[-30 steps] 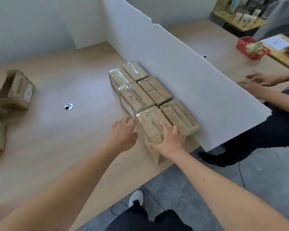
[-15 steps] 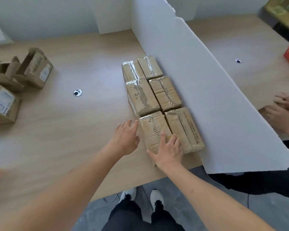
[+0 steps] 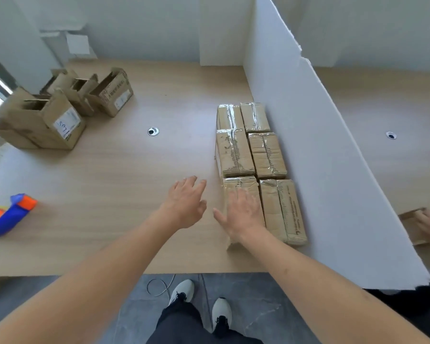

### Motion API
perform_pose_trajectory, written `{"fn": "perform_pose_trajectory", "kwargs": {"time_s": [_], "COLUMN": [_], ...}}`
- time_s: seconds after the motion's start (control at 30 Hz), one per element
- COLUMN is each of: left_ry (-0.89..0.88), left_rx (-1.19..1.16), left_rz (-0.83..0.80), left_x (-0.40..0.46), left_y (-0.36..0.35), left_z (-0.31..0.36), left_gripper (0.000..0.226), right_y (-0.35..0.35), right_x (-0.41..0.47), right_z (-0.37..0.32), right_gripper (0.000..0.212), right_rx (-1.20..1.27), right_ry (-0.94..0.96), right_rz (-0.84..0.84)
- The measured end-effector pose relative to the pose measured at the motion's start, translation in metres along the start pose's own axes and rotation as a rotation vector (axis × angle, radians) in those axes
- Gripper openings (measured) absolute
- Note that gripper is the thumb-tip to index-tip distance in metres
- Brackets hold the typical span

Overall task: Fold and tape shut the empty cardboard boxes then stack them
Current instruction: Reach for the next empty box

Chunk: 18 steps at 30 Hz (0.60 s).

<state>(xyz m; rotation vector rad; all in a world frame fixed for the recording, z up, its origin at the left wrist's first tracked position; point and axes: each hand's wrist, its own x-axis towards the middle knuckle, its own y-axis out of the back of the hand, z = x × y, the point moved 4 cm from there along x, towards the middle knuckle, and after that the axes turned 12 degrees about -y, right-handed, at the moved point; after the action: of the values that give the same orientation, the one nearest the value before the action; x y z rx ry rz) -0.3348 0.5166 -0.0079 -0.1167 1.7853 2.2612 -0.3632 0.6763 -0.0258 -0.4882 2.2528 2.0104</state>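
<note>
The right hand [image 3: 243,212] lies flat, fingers straight, on the nearest taped box [image 3: 241,192], probably seating it flush in the block of taped boxes [image 3: 251,150] against the white divider [image 3: 333,170]. The left hand [image 3: 186,202] hovers spread and empty, left of that block. Unfolded boxes [image 3: 60,108] and the tape dispenser [image 3: 8,214] sit far left of the divider.

Taped boxes [image 3: 251,155] sit packed in two rows tight against the white divider [image 3: 333,170], so no way through on that side. Left of the taped boxes the worktop [image 3: 109,175] runs bare to the tape dispenser [image 3: 8,214] and open boxes [image 3: 60,108].
</note>
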Motion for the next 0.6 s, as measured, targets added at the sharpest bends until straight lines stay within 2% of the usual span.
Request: {"fn": "perform_pose_trajectory", "kwargs": {"time_s": [0.23, 0.43, 0.6], "left_ry": [0.111, 0.206, 0.233], "left_rx": [0.028, 0.045, 0.071], "left_rz": [0.145, 0.278, 0.334], "left_x": [-0.052, -0.107, -0.158], "left_y": [0.051, 0.109, 0.148], "left_z": [-0.039, -0.095, -0.166], "left_gripper": [0.065, 0.065, 0.066], "right_y": [0.064, 0.111, 0.126], "right_x": [-0.005, -0.018, -0.031], "right_z": [-0.062, -0.143, -0.242], "right_gripper": [0.075, 0.075, 0.072], "right_rx": [0.009, 0.015, 0.006], "right_ry": [0.313, 0.429, 0.508], "right_rz": [0.032, 0.082, 0.136]}}
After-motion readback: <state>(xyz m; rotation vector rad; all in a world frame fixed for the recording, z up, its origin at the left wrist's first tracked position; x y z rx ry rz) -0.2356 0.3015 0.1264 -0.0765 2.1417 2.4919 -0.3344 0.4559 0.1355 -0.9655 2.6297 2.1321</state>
